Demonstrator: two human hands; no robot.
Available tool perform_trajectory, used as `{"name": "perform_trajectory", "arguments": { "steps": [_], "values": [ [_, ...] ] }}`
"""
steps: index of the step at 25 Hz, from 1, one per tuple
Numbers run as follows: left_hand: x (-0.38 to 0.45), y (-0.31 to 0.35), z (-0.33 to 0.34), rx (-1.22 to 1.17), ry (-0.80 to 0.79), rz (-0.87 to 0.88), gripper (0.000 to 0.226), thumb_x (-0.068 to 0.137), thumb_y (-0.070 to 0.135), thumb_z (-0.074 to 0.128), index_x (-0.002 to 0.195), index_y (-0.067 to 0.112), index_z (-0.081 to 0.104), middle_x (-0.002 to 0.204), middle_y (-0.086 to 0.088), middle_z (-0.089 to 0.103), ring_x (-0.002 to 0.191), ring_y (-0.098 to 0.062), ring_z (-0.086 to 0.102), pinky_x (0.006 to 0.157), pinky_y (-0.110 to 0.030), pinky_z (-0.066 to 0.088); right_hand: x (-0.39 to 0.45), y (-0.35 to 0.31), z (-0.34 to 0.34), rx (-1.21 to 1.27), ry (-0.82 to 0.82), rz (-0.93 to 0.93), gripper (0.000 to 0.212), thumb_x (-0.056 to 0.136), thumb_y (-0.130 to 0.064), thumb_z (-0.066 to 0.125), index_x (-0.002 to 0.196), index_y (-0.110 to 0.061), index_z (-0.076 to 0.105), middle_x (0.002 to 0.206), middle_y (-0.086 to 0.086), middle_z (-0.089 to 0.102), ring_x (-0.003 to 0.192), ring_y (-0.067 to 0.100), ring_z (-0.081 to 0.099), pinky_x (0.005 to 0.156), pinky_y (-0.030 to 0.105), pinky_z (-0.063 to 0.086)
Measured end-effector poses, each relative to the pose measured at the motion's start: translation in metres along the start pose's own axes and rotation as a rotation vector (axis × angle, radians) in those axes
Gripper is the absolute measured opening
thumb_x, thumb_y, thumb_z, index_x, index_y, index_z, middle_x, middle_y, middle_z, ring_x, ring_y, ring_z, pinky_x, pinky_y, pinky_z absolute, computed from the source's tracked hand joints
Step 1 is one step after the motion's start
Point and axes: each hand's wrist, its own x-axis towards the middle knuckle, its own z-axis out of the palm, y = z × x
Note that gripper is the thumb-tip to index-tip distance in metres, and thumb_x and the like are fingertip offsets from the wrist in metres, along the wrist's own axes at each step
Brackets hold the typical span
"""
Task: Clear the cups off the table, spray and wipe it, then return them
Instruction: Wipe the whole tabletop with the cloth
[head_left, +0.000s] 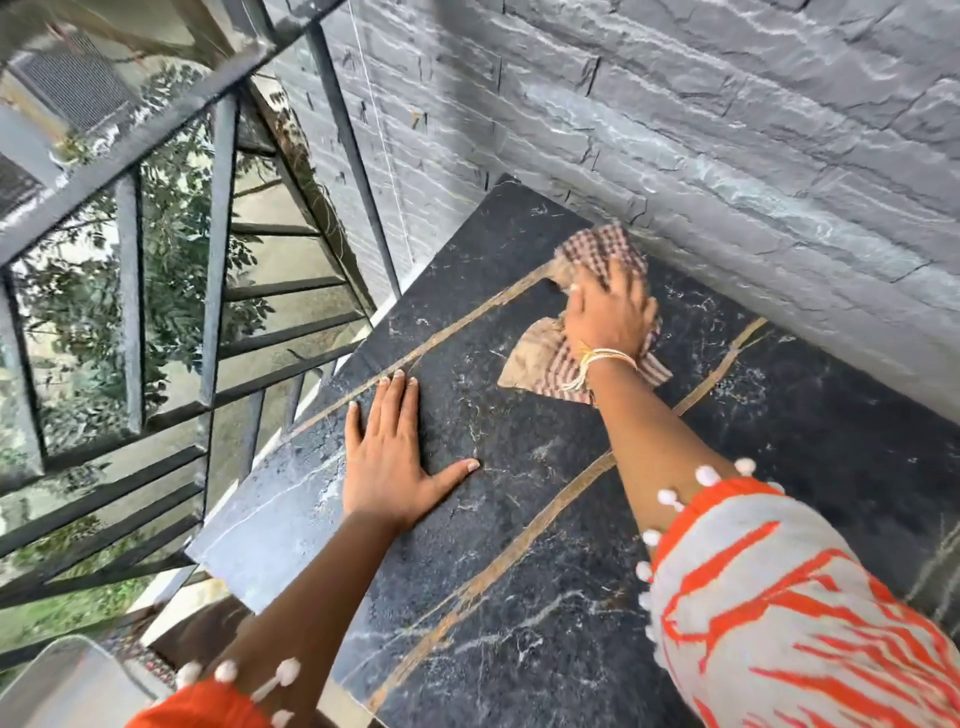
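Right hand (610, 312) presses a crumpled checked cloth (540, 358) on the dark gold-veined table (519, 519); left hand (387, 447) lies spread flat.

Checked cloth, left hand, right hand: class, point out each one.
checked cloth (540, 358): head view, bare lower corner.
left hand (387, 457): head view, back of hand.
right hand (613, 312): head view, back of hand.

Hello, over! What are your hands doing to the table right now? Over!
Right hand pressing checked cloth on dark table, near the wall. Left hand flat on table, fingers spread. No cups in view; nothing in the way.
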Motion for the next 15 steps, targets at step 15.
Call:
{"name": "perform_trajectory", "arguments": {
  "steps": [15],
  "values": [
    [0.002, 0.000, 0.002, 0.092, -0.023, 0.008, 0.111, 0.076, 0.087, 0.015, 0.153, 0.008, 0.012, 0.161, -0.008, 0.010, 0.150, -0.021, 0.006, 0.119, -0.053, 0.009, -0.055, -0.085, 0.023, -0.049, -0.107, -0.589, 0.037, 0.094, -0.038, 0.041, 0.128, -0.040, 0.056, 0.146, 0.000, 0.045, 0.134, 0.031, 0.038, 0.109, 0.052, 0.032]
  ]
}}
